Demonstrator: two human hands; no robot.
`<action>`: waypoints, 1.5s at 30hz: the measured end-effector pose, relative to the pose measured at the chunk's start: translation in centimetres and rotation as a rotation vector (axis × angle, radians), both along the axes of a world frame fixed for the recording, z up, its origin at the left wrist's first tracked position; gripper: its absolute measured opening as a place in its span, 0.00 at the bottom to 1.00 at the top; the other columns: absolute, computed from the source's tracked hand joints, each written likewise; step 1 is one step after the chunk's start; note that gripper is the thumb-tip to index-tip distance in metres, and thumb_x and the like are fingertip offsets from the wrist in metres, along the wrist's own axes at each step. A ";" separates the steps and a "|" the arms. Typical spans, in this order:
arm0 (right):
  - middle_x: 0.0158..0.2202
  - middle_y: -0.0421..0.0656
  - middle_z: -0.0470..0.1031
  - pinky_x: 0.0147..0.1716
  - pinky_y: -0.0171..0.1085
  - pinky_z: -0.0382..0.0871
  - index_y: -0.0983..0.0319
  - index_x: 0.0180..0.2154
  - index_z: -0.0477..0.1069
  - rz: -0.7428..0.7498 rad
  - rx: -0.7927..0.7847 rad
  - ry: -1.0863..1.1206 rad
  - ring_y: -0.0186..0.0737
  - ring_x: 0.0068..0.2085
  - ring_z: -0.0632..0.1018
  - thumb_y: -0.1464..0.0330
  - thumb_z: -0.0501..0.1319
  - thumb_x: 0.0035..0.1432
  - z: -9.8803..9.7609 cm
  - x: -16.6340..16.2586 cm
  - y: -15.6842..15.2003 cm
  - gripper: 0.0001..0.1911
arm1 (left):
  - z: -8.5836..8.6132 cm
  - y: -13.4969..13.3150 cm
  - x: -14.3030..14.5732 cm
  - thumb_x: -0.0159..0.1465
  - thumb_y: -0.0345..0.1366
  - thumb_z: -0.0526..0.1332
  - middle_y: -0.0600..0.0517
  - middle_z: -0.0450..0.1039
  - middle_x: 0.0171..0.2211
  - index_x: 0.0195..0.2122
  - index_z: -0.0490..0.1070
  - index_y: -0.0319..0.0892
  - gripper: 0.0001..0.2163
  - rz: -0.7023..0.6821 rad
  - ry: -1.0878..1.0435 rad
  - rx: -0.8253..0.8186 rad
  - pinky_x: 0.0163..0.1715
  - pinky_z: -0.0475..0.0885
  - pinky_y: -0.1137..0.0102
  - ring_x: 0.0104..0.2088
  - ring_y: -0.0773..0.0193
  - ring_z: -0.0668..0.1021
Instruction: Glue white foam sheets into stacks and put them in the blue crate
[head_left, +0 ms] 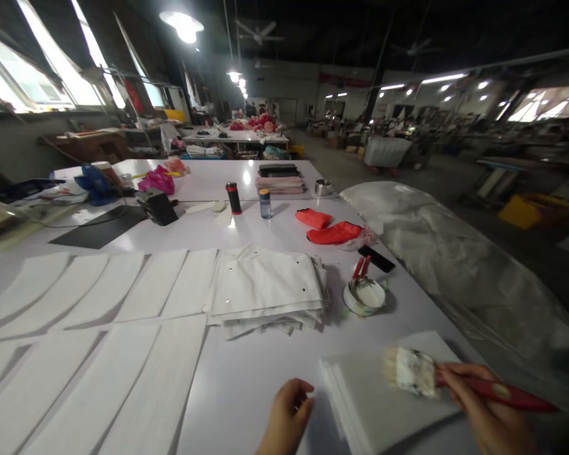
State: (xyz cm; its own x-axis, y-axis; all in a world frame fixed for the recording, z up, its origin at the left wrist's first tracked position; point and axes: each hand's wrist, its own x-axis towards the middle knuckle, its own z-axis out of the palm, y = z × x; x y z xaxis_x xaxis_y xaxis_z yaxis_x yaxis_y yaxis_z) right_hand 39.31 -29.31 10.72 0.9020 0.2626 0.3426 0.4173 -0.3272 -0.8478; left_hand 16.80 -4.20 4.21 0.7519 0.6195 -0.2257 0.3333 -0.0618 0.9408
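Note:
My right hand (483,411) grips the red handle of a wide paintbrush (415,371), whose pale bristles hover over a small stack of white sheets (384,404) at the near edge of the table. Just left of that stack, my left hand (287,417) hangs over the white table top, fingers loosely curled and holding nothing. A thicker pile of white punched sheets (265,287) lies further back. Beside it stands a small white glue dish (365,296) with a red-handled tool resting in it.
Long curved white strips (99,341) lie in rows across the left of the table. Further back are orange fabric pieces (332,232), a black phone (377,259), two bottles (249,201), a black box (157,206) and a black mat. Clear plastic sheeting (455,265) drapes the right side.

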 end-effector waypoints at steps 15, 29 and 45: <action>0.24 0.39 0.70 0.29 0.36 0.66 0.58 0.28 0.63 0.607 -0.011 0.115 0.39 0.27 0.73 0.59 0.55 0.61 -5.4 0.7 5.3 0.13 | -2.8 -10.2 8.5 0.51 0.29 0.61 0.50 0.70 0.24 0.29 0.62 0.44 0.07 0.207 0.383 0.186 0.29 0.61 0.69 0.27 0.59 0.72; 0.22 0.43 0.70 0.27 0.43 0.65 0.56 0.24 0.65 0.008 -0.206 -0.419 0.44 0.25 0.73 0.53 0.55 0.56 -1.9 16.7 -12.0 0.16 | -2.5 -10.8 9.0 0.52 0.29 0.61 0.48 0.74 0.25 0.25 0.67 0.42 0.03 0.223 0.458 0.298 0.30 0.63 0.70 0.29 0.60 0.75; 0.42 0.48 0.74 0.35 0.39 0.74 0.66 0.37 0.72 0.366 0.195 -0.894 0.42 0.40 0.77 0.81 0.67 0.50 1.9 4.6 -5.5 0.12 | -2.3 -9.9 7.1 0.51 0.28 0.60 0.58 0.66 0.20 0.26 0.64 0.42 0.04 0.436 0.316 -0.288 0.17 0.59 0.77 0.20 0.70 0.72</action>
State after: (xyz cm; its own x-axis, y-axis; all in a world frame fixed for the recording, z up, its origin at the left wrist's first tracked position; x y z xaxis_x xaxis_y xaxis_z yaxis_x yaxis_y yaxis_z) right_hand 43.87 -34.83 12.62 0.1638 0.3402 0.9260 0.9787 0.0617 -0.1958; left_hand 23.94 -14.11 1.95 0.3116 0.7359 -0.6011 0.5366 0.3858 0.7505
